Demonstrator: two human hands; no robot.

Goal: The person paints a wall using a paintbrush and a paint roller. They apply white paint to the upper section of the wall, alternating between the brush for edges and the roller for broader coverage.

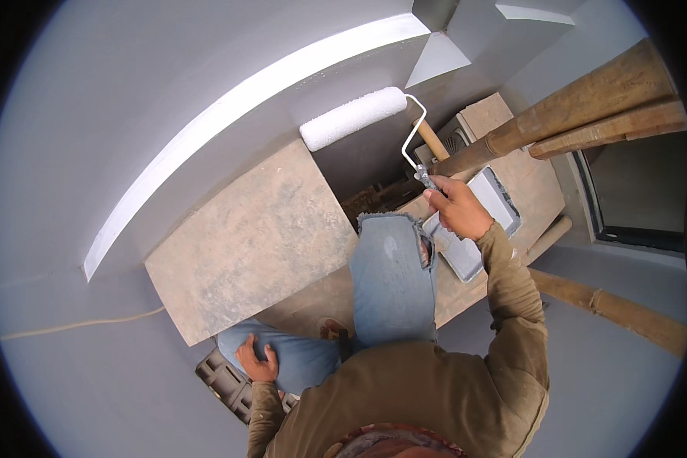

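Observation:
My right hand grips the handle of a paint roller. Its sleeve is thick with white paint, and a bent white wire frame joins it to the handle. Beneath and just past that hand lies a paint tray, holding pale paint and partly covered by my wrist. The roller is before the grey wall below a white curved band; whether it touches the wall I cannot tell. My left hand rests on my jeans at the left knee, fingers spread, holding nothing.
A dusty board lies to the left, beside a dark gap in the planks. Bamboo poles cross at the right, near a dark-framed window opening. A grey plastic crate-like object is below my left knee. A cord runs along the left wall.

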